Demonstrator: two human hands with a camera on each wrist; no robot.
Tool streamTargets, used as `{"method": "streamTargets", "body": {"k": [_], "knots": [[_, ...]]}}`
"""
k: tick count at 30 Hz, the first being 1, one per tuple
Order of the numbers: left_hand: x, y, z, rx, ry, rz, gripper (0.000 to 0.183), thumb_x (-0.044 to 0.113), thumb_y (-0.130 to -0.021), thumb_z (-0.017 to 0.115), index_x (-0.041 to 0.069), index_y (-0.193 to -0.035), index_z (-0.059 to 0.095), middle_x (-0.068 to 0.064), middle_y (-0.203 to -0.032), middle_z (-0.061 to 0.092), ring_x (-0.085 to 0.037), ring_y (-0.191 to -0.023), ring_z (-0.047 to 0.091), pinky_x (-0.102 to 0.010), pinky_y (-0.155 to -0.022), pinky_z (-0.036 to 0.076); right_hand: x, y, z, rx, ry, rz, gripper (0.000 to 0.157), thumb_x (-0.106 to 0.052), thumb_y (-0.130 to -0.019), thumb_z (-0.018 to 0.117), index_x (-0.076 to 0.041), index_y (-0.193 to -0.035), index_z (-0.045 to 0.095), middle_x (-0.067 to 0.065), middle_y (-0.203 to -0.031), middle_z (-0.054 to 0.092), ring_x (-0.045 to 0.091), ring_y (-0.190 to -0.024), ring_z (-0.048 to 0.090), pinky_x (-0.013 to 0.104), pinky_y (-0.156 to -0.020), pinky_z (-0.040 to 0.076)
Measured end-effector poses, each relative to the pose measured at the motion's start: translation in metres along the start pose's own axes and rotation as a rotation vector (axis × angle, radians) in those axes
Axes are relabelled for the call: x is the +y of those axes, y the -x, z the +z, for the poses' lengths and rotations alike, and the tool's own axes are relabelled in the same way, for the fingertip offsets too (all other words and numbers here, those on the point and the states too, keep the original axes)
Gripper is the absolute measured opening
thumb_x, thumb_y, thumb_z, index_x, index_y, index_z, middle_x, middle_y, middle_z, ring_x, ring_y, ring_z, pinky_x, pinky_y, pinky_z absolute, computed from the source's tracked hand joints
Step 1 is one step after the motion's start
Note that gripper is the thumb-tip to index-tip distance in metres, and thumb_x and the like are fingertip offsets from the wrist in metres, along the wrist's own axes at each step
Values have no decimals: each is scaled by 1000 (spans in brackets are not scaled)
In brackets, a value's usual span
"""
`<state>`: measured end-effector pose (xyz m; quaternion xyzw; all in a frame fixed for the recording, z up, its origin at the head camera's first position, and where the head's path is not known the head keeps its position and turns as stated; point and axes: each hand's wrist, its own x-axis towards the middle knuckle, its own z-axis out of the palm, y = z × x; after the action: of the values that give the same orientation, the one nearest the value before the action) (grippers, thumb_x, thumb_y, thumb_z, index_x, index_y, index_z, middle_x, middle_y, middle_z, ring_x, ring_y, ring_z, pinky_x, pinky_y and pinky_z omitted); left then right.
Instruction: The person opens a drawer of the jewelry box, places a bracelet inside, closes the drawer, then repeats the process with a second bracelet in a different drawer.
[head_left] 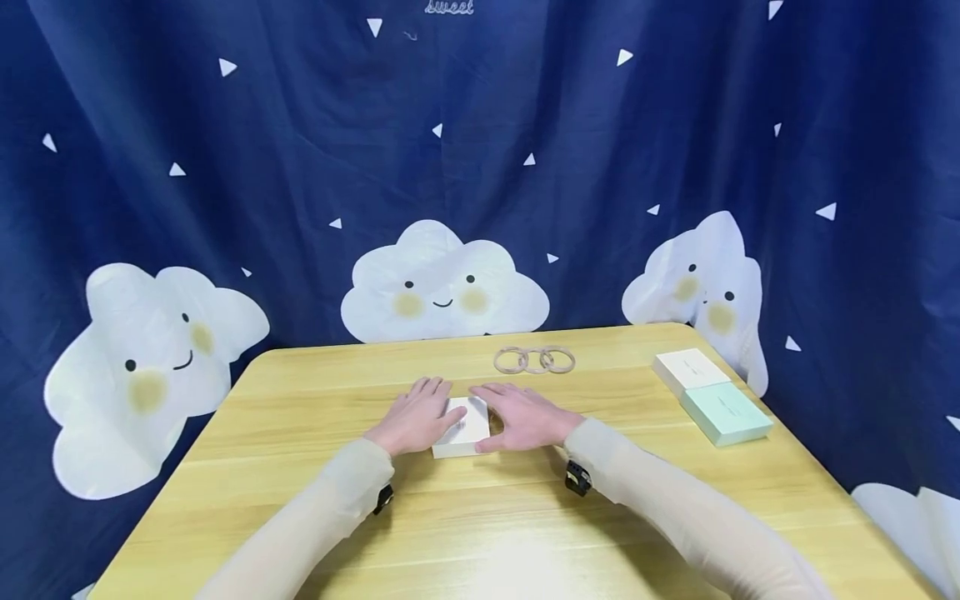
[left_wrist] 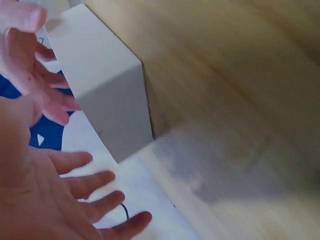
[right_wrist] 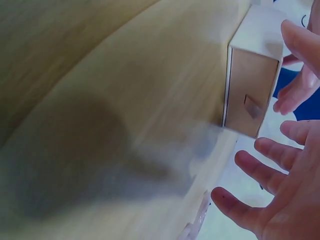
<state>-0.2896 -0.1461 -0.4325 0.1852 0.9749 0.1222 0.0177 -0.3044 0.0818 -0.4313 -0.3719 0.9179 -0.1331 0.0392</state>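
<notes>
Pale sleeves (head_left: 315, 508) come first, nearest us, slanting up toward the box from both sides. Now the hands: left hand (head_left: 420, 417) beside the box's left side, fingers straight and spread, thumb over the top; right hand (head_left: 528, 417) at its right side, fingers apart, thumb by the near corner. Neither has a grip, and whether the thumbs press, I can't tell.

Between them sits the box (head_left: 476, 425), flat on the table (head_left: 465, 508). Look at its right end: brown panel (right_wrist: 250, 87), little tab (right_wrist: 252, 107) standing proud, and that's the risk! A careless palm could bend it. Uneven pushing might twist the box too, and if that panel fronts a loose insert, tipping could spill it.

Room now: wood runs left of the box and back toward the person, plenty for sliding. Right of the box, well apart, the mint box (head_left: 726, 412) touches a white case (head_left: 688, 370), both near the table's right edge; a wide sweep could knock them off. Beyond the box, slightly right, rings (head_left: 522, 360) lie close to the far edge, and a long shove might catch them. Behind everything hangs the curtain (head_left: 465, 183).
</notes>
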Motion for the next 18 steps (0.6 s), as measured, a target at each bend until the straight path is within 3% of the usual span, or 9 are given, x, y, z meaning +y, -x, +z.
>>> {"method": "streamTargets", "body": {"k": [5, 18], "knots": [[12, -5, 3, -39, 36, -54, 74, 54, -106, 35, 3, -159, 27, -23, -166, 20, -43, -154, 15, -71, -116, 19, 6, 4, -1, -12, -24, 31, 91, -65, -90, 61, -19, -161, 27, 4, -165, 32, 29, -151, 31, 58, -117, 32], [22, -14, 23, -28, 19, -103, 76, 59, -105, 25, 10, -162, 18, -19, -169, 5, -38, -156, 5, -76, -114, 8, 14, 17, -1, -19, -17, 65, 86, -65, -93, 56, -20, -161, 27, 7, -164, 31, 30, -151, 31, 60, -118, 29]]}}
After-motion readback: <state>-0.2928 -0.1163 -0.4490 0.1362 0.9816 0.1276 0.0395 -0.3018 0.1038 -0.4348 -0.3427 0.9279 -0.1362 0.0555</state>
